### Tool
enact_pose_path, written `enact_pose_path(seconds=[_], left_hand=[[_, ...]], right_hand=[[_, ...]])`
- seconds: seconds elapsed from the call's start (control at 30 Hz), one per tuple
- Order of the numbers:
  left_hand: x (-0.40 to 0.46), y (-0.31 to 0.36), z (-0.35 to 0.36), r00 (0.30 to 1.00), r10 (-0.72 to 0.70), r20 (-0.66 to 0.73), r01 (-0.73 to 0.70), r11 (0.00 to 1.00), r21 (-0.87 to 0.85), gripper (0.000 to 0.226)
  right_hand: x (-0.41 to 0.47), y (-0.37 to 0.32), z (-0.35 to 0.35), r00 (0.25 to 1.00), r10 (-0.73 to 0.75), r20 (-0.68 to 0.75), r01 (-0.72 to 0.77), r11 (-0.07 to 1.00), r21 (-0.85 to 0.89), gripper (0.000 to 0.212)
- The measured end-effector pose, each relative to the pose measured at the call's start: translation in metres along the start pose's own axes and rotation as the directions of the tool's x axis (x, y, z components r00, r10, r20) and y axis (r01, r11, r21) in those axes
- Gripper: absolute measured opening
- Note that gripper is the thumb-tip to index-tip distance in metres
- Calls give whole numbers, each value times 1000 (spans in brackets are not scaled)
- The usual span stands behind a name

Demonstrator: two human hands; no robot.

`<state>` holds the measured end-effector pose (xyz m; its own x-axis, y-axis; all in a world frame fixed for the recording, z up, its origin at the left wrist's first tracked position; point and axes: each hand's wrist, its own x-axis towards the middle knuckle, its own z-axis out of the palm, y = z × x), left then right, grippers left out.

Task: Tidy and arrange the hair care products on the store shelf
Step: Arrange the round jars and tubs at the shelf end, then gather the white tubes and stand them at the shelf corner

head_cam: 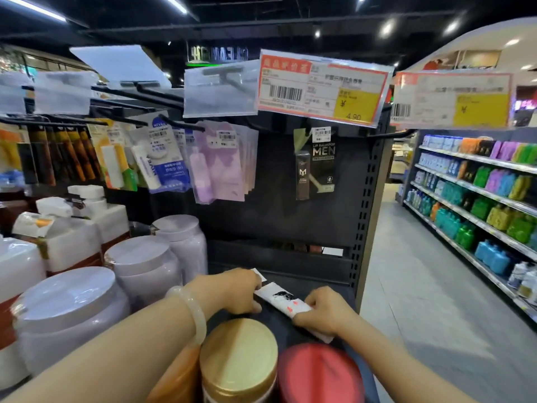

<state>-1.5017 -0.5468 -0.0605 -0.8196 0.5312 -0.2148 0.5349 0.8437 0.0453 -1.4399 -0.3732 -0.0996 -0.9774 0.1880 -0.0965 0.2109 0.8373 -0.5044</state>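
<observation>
Store aisle lights are shining over a dark metal shelf [328, 289] at the end of a display rack. Both hands are gripping a flat white box [283, 301] printed with black and red marks, lying near the shelf's back right corner. On one end, the left hand [235, 292], a pale bangle [191, 312] sitting on its wrist, is curling its fingers closed, while the right hand [322, 311] is pinching the other end shut. Just in front of the hands, a gold-lidded jar [238, 350] and a red-lidded jar [319, 373] are standing side by side. To the left, large pale lilac tubs [142, 266] are crowding together. Above, small packets are hanging from hooks under price tags [322, 85]. Another aisle of colourful bottles [479, 210] is running along the right.
</observation>
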Motion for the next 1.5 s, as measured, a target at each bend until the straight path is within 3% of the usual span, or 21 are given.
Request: enact_pose_path(seconds=[0.1, 0.2, 0.3, 0.5, 0.7, 0.83, 0.9, 0.97, 1.03, 1.07, 1.13, 1.37, 1.5], left_hand=[[4, 0, 2, 999, -33, -42, 32, 999, -19, 54], [6, -13, 2, 984, -170, -59, 169, 985, -23, 62], [6, -26, 4, 961, -277, -7, 277, 961, -1, 72], [6, -27, 0, 967, -253, 35, 250, 966, 69, 51], [-4, -35, 0, 918, -344, 196, 385, 892, -239, 58], [-8, -33, -4, 929, -318, 191, 370, 832, -414, 56], [-9, -28, -3, 943, -284, 177, 328, 684, -652, 43], [-11, -22, -1, 936, -270, 225, 319, 383, -867, 32], [-17, -19, -1, 926, -241, 291, 327, 124, -937, 35], [-21, -18, -3, 927, -226, 300, 319, 50, -946, 36], [-32, -18, -8, 938, -189, 291, 292, -24, -956, 32], [-70, -24, -11, 975, 15, 223, 222, -176, -959, 26], [-89, -22, -7, 997, 55, 51, 61, -191, -980, 22]], right_hand=[[-9, 5, 5, 994, -36, -104, 57, 977, 204, 19], [-13, 9, 9, 980, -76, -186, 120, 964, 238, 16], [-13, 11, 9, 979, -97, -179, 142, 954, 265, 20], [-15, 11, 8, 980, -112, -164, 156, 943, 293, 25], [-21, 13, 5, 978, -64, -197, 131, 927, 353, 29], [-24, 10, -3, 973, 4, -231, 92, 910, 405, 28], [-25, 4, -8, 972, 10, -234, 88, 911, 404, 25], [-26, -3, -12, 970, 6, -241, 97, 905, 413, 23], [-30, -9, -14, 971, 24, -238, 96, 871, 481, 20], [-33, -13, -16, 972, 40, -233, 91, 846, 526, 17], [-40, -20, -19, 974, 61, -217, 85, 790, 607, 9], [-67, -42, -22, 976, 103, -191, 80, 645, 760, 13], [-89, -64, -14, 961, 123, -246, 149, 518, 842, 4]])
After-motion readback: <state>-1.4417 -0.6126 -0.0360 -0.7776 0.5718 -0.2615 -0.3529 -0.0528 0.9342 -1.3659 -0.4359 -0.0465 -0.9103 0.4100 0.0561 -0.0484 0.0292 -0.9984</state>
